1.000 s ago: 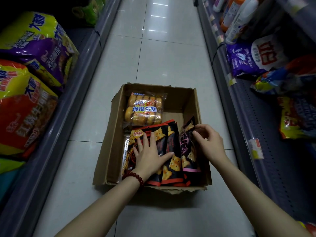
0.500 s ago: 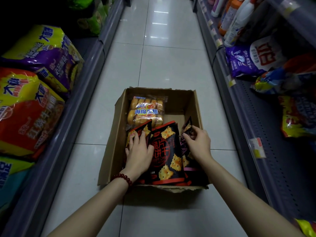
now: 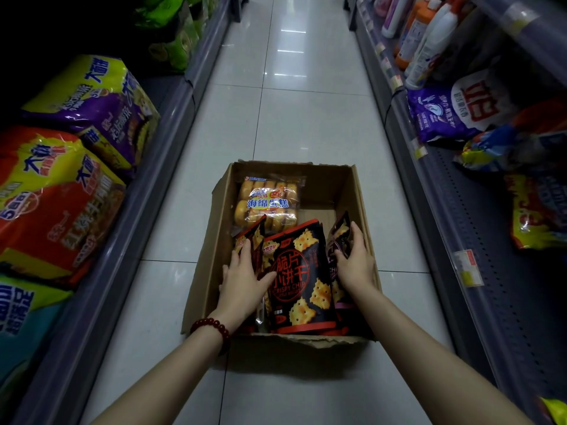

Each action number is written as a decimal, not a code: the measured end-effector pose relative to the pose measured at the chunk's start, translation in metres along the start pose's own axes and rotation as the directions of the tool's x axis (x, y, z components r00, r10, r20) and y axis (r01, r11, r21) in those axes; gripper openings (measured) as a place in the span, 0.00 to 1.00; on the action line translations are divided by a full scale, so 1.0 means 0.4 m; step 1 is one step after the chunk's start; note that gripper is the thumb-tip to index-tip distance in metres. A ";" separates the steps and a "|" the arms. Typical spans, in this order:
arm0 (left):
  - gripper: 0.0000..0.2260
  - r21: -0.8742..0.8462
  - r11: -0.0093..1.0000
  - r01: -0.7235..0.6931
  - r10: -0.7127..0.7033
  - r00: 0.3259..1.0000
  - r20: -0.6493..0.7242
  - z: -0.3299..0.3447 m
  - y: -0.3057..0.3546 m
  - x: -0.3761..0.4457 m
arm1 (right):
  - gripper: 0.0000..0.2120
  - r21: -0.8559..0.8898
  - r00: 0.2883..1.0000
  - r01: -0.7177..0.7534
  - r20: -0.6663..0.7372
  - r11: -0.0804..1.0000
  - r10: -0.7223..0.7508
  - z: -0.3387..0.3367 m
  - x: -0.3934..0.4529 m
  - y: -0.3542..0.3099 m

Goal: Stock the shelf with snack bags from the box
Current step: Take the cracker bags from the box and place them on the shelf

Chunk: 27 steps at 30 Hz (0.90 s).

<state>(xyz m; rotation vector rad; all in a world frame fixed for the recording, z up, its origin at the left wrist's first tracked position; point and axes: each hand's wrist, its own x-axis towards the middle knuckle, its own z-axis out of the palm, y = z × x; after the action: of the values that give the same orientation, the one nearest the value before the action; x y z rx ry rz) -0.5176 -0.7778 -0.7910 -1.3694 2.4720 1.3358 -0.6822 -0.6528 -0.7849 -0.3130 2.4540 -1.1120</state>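
Note:
An open cardboard box (image 3: pixel 358 194) stands on the aisle floor. Several dark cracker bags stand in its near half; the middle black-and-red cracker bag (image 3: pixel 302 280) faces me. My left hand (image 3: pixel 242 279) lies with straight fingers on the red-edged bag (image 3: pixel 256 237) at the left, thumb touching the middle bag. My right hand (image 3: pixel 356 262) grips the upper edge of the dark purple-trimmed bag (image 3: pixel 339 234) at the right wall. A clear pack of sponge cakes (image 3: pixel 267 200) lies in the far left part.
Large noodle multipacks (image 3: pixel 58 204) fill the left shelf. The right shelf (image 3: pixel 478 240) holds yellow snack bags (image 3: pixel 537 213), a purple detergent bag (image 3: pixel 451 111) and bottles (image 3: pixel 429 41) further back. The tiled floor (image 3: pixel 294 118) runs ahead between both shelves.
My left hand slid off the middle bag onto the left one, uncovering the middle bag's face. My right hand shifted lower along the right bag.

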 end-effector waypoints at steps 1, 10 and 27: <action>0.36 -0.002 1.000 0.013 -0.013 1.000 0.005 -0.001 0.000 0.000 | 0.30 -0.012 1.000 -0.006 -0.011 1.000 0.006 -0.001 0.000 0.001; 0.22 -0.142 0.989 0.033 -0.032 0.999 0.006 -0.062 0.080 -0.010 | 0.27 0.020 0.978 0.149 -0.152 0.989 -0.144 -0.065 -0.008 -0.069; 0.17 -0.298 0.944 0.144 -0.176 0.981 -0.084 -0.606 0.537 -0.363 | 0.25 0.181 0.948 0.291 0.080 0.939 -0.309 -0.465 -0.277 -0.716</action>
<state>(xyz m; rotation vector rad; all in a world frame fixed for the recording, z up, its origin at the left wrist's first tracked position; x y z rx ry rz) -0.4905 -0.7900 -0.4373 -1.7046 2.2313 1.6797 -0.6630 -0.6763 -0.4270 -0.6957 2.2504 -1.3779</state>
